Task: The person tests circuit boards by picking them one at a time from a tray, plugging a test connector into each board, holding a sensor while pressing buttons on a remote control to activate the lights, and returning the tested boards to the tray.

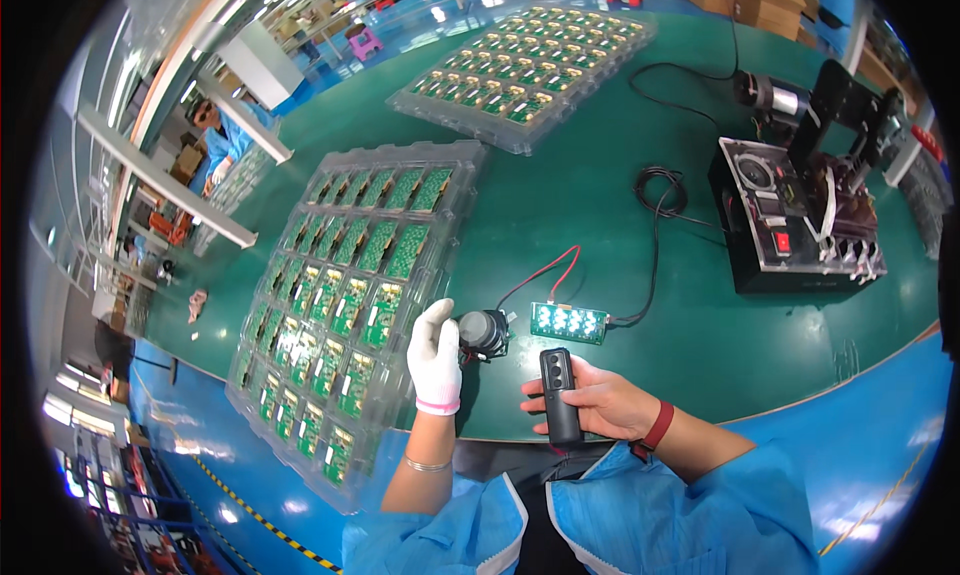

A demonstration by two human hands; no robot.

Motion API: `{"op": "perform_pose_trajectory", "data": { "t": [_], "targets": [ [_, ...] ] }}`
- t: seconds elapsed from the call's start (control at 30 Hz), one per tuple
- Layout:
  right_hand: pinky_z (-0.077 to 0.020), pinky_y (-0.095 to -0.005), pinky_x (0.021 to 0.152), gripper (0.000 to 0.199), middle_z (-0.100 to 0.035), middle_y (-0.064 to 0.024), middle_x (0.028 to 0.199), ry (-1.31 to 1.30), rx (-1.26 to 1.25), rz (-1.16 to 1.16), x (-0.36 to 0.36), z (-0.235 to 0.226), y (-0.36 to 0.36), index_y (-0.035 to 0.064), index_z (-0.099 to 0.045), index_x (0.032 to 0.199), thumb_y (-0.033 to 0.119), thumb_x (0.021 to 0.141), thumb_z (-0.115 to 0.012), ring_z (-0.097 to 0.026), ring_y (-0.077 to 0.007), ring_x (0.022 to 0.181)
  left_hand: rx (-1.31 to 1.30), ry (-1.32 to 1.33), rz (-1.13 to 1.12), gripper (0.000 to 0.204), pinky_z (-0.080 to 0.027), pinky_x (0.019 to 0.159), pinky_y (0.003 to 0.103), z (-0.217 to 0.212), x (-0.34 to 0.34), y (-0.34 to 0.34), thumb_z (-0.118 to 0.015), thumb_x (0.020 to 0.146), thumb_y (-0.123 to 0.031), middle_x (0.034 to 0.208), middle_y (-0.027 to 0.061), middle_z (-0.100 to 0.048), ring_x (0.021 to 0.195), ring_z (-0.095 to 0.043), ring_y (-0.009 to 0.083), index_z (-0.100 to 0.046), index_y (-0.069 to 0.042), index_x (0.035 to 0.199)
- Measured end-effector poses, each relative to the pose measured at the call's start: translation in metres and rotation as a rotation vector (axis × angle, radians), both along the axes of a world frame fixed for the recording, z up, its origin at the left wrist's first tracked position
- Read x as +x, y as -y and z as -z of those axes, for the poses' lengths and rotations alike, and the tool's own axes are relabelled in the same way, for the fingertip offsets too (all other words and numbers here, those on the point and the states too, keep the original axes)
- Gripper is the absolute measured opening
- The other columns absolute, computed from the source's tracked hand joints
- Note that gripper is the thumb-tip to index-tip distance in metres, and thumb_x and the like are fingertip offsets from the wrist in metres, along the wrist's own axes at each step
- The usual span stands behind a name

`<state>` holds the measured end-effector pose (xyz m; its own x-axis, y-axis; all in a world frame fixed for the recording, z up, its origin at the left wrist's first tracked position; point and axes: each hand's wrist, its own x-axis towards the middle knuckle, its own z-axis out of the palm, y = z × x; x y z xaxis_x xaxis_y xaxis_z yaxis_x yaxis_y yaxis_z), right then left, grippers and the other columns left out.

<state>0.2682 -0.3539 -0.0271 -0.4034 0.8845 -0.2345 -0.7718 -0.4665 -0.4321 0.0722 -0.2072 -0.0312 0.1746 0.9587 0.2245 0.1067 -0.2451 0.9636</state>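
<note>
My left hand (436, 360), in a white glove, is beside a round black device with a grey top (483, 331). Its fingers are curled in, and what they hold, if anything, is hidden. My bare right hand (598, 403) grips a slim black handheld remote (562, 415) with three round spots in a row on its upper face. Just beyond the remote lies a small green circuit board (568, 322) with several bright white lit lights. A red wire (570, 265) loops from the board toward the round device, and a black cable (652, 285) leaves its right end.
A clear plastic tray of green circuit boards (462, 190) lies at left; a second filled tray (600, 90) lies farther back. At right stands a black machine (800, 225) with a red switch. Coiled cable (660, 187) crosses the green table (560, 195). A co-worker (225, 145) sits far left.
</note>
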Motion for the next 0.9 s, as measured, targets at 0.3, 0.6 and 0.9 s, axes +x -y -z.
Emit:
{"op": "perform_pose_trajectory", "data": {
  "t": [0.3,0.6,0.9],
  "targets": [
    [-0.0441,-0.0544,0.102,0.055,-0.044,-0.0194,0.135,-0.041,0.016,0.002,0.000,0.004,-0.003,0.0118,-0.021,0.142,-0.003,0.094,-0.043,-0.048,-0.0335,0.126,0.024,0.015,0.042,0.030,-0.041,0.102,0.035,-0.004,0.002,-0.001,-0.049,0.093,0.000,0.123,0.0156,-0.059,0.116,-0.056,0.0236,-0.054,0.005,0.122],
    [-0.0440,-0.0548,0.102,0.052,-0.043,-0.0197,0.136,-0.018,-0.024,0.001,-0.002,0.001,0.000,0.0114,-0.023,0.141,-0.002,0.095,-0.043,-0.048,-0.0341,0.125,0.061,0.030,0.036,0.029,-0.043,0.100,0.034,-0.002,0.001,0.002,-0.048,0.096,-0.005,0.120,0.0130,-0.060,0.112,-0.057,0.0210,-0.054,0.004,0.122],
    [-0.0444,-0.0536,0.102,0.051,-0.042,-0.0201,0.137,-0.008,-0.020,-0.003,0.000,-0.003,0.001,0.0103,-0.022,0.141,-0.002,0.096,-0.042,-0.047,-0.0343,0.126,0.058,0.017,0.034,0.029,-0.044,0.100,0.035,-0.003,0.002,0.004,-0.048,0.096,-0.006,0.122,0.0145,-0.059,0.113,-0.057,0.0225,-0.053,0.005,0.123]
  ]
}}
